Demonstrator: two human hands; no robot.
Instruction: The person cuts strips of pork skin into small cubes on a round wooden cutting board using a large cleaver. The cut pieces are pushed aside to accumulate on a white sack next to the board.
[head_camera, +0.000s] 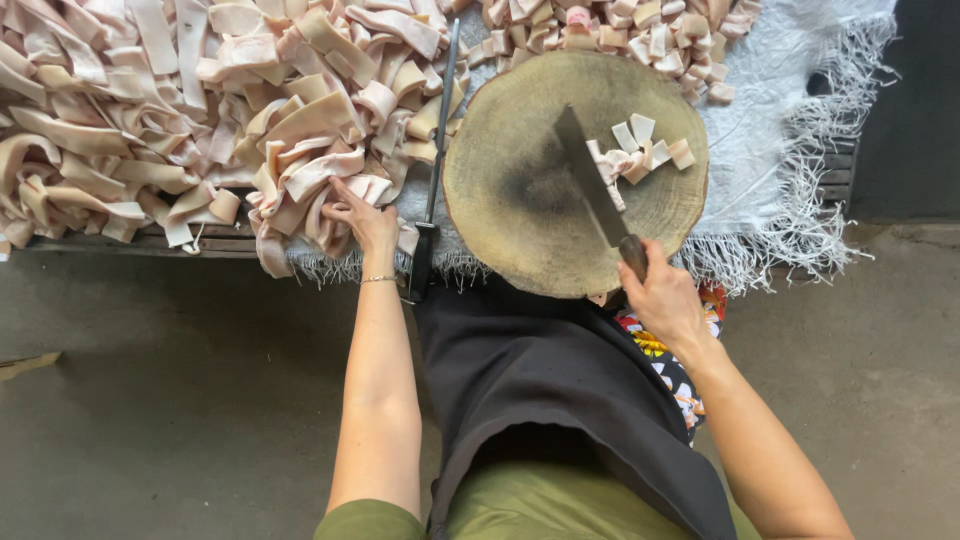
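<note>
One strip only: pinch from pile of pale strips (200, 110) left of round chopping block (520, 200) with left hand (362, 222), fingers spread. Keep right hand (662, 298) fingers wrapped on cleaver (592, 180), blade resting flat beside cut pieces (645, 150).

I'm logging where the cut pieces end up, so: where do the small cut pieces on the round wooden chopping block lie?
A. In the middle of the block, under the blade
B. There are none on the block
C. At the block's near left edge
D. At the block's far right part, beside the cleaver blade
D: the small cut pieces sit on the far right part of the round chopping block, next to the cleaver blade held by the right hand.
</note>
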